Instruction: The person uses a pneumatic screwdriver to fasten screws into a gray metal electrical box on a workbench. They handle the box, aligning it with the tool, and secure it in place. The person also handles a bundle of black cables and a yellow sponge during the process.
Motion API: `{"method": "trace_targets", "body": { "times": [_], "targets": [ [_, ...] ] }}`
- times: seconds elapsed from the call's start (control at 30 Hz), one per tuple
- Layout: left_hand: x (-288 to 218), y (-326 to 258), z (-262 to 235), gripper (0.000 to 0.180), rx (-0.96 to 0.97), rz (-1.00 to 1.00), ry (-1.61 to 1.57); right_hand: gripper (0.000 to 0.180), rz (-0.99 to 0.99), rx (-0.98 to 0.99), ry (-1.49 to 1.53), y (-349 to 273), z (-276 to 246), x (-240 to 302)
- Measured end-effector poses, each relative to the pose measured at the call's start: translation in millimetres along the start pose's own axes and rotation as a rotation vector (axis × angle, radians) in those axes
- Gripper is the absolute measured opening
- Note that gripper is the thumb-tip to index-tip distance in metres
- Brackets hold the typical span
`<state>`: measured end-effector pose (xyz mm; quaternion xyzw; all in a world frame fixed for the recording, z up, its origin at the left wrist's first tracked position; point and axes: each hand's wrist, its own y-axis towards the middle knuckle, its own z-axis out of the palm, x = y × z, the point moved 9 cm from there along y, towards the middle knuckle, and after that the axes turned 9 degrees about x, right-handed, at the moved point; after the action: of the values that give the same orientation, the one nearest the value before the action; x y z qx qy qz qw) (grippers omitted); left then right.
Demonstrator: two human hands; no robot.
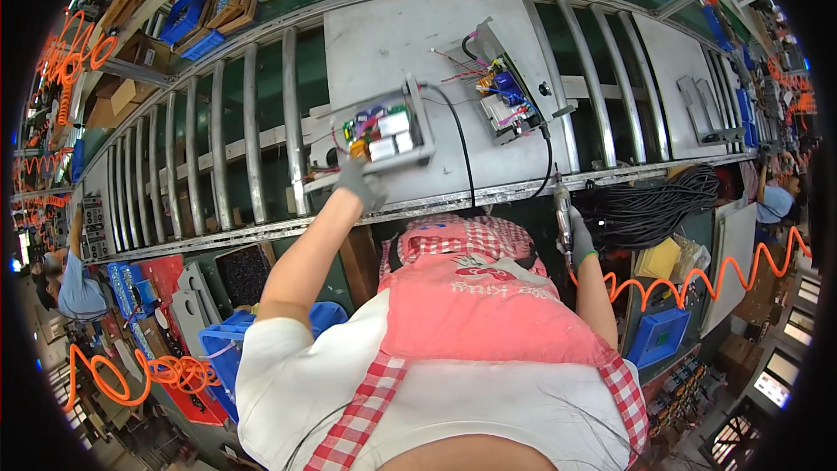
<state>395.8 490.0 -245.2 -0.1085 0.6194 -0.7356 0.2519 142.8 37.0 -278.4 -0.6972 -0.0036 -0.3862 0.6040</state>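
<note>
My left hand (362,186), in a grey glove, is closed on the near edge of an open metal chassis (422,126). Inside the chassis sit a green circuit board and white and yellow parts; a black cable runs out of it. My right hand (582,236), also gloved, grips a silver air screwdriver (562,214) upright by the bench's front edge, its tip pointing away from me. A second open chassis (514,87), with blue, yellow and white parts and loose red wires, stands to the right on the pale work plate (375,48).
Metal rollers (253,131) flank the plate. Black cables (649,209) lie bundled at my right, near a yellow pad (657,256) and a blue bin (658,336). An orange coiled hose (724,277) crosses on the right. Grey metal brackets (193,305) lie at my left.
</note>
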Motion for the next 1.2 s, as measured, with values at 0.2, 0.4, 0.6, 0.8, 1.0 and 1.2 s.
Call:
{"method": "trace_targets", "body": {
  "times": [0.2, 0.4, 0.6, 0.8, 1.0, 1.2],
  "targets": [
    [53, 20, 156, 0.041, 0.636, 0.073, 0.309, 0.029, -0.041, -0.078, -0.418, -11, 11, 6],
    [88, -17, 128, 0.022, 0.793, 0.122, 0.436, 0.021, -0.356, 0.03, -0.084, -114, 46, 1],
    [88, -34, 101, 0.042, 0.884, 0.154, 0.441, 0.037, -0.355, 0.25, -0.271, -190, 135, 29],
    [81, -37, 79, 0.053, 0.814, 0.161, 0.479, 0.043, -0.264, 0.461, -0.445, -184, 211, 23],
    [72, -50, 76, 0.048, 0.779, 0.294, 0.513, 0.047, -0.451, 0.421, -0.691, -162, 221, 29],
    [54, -54, 69, 0.046, 0.68, 0.612, 0.784, 0.053, -0.032, 0.754, -0.214, -152, 237, -2]
  ]
}}
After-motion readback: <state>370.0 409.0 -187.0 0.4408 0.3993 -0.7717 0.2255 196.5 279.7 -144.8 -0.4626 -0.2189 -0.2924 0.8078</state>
